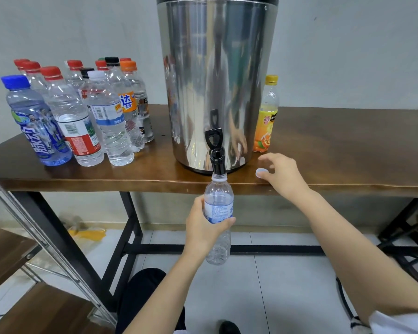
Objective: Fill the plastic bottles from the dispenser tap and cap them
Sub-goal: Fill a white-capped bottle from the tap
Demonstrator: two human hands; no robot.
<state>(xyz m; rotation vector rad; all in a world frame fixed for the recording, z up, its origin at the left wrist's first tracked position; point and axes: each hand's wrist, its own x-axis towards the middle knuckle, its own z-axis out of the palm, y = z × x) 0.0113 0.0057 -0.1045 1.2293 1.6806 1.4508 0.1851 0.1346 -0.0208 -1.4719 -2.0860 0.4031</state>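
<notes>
A tall steel dispenser (217, 75) stands on the wooden table, its black tap (215, 153) jutting over the front edge. My left hand (202, 227) grips an uncapped clear bottle (218, 247) with a blue-and-white label. The bottle is upright below the table edge, its mouth right under the tap spout. A white cap (260, 173) lies on the table's front edge, right of the tap. My right hand (281, 173) hovers over it with fingers spread and loosely bent; the thumb touches the cap's side.
Several capped bottles (82, 112) with red, blue, black, white and orange caps crowd the table's left part. A yellow-capped orange-label bottle (267, 116) stands right of the dispenser. The table (348, 150) has black metal legs; a shelf frame (34, 237) rises at the lower left.
</notes>
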